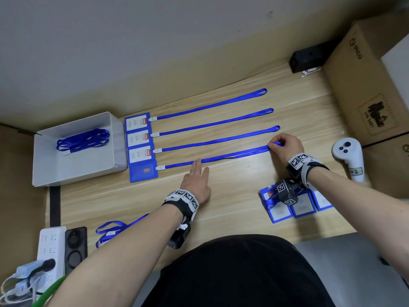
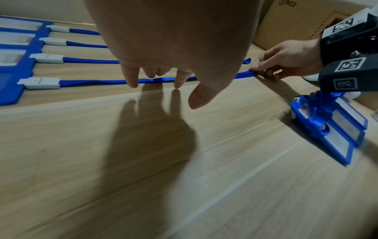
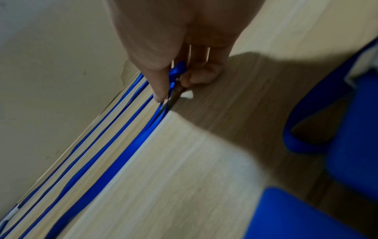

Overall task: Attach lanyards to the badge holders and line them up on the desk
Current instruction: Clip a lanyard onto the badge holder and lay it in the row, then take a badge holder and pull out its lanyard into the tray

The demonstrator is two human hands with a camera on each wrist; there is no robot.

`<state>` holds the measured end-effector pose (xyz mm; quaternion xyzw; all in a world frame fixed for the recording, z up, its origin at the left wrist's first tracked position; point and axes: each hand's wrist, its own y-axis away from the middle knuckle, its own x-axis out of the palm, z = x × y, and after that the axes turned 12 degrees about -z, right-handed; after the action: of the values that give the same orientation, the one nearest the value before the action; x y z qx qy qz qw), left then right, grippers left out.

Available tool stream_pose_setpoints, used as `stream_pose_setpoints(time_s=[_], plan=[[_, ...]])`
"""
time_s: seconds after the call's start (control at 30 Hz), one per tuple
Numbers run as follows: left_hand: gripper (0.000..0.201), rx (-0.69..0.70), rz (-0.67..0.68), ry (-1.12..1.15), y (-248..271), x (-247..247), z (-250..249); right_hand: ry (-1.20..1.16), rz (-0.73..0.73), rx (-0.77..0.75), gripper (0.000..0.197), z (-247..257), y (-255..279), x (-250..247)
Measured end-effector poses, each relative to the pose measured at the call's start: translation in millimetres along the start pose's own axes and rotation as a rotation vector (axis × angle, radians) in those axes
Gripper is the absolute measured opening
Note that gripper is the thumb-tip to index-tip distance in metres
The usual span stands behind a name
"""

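Three blue badge holders with cards (image 1: 138, 136) lie in a column on the desk, each with a blue lanyard stretched to the right. A fourth holder (image 1: 143, 172), face down, lies below them. Its lanyard (image 1: 232, 155) runs right. My left hand (image 1: 198, 173) lies flat with straight fingers, fingertips (image 2: 131, 84) on that lanyard near its middle. My right hand (image 1: 284, 146) pinches the lanyard's far loop end (image 3: 175, 72) between thumb and fingers.
A white bin (image 1: 46, 171) at the left holds spare lanyards (image 1: 83, 139). Loose badge holders (image 1: 296, 204) lie under my right wrist. Another lanyard (image 1: 112, 229) lies at the front left. A white controller (image 1: 348, 156) and cardboard boxes (image 1: 363, 85) stand right; a power strip (image 1: 49, 247) sits front left.
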<state>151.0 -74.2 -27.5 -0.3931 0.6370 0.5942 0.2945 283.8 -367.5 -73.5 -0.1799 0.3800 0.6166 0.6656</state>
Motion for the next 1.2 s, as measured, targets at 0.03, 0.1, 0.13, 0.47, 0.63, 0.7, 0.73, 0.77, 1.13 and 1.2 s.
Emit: stream_pose_setpoints(time_s=[0.03,0.1,0.13,0.47,0.63,0.7,0.73,0.77,1.13,1.2], plan=[[0.063,0.026,-0.026,0.007,2,-1,-2,-0.004,-0.010,-0.010,0.009,0,1,0],[0.059,0.079,-0.059,0.021,4,-2,-6,0.012,-0.044,-0.017,0.017,0,3,-1],[0.058,0.109,-0.073,0.030,5,-3,-8,0.030,-0.071,-0.013,0.021,0,5,-3],[0.037,0.255,0.072,0.300,8,1,-85,-0.106,-0.079,0.033,0.005,-18,45,-33],[0.027,0.212,0.076,0.360,15,19,-127,-0.059,-0.017,-0.059,0.014,-34,75,-49],[0.026,0.184,0.025,0.279,16,25,-137,-0.028,0.003,-0.080,0.016,-38,83,-50],[0.028,0.164,-0.017,0.243,16,28,-141,-0.009,0.011,-0.083,0.015,-39,87,-50],[0.033,0.141,-0.056,0.229,15,30,-144,0.007,0.015,-0.086,0.014,-39,90,-49],[0.009,-0.029,-0.062,0.727,15,44,-125,0.029,0.134,-0.136,0.010,-16,107,-35],[0.009,-0.047,-0.082,0.804,21,35,-107,-0.028,0.235,-0.142,0.009,-3,107,-27]])
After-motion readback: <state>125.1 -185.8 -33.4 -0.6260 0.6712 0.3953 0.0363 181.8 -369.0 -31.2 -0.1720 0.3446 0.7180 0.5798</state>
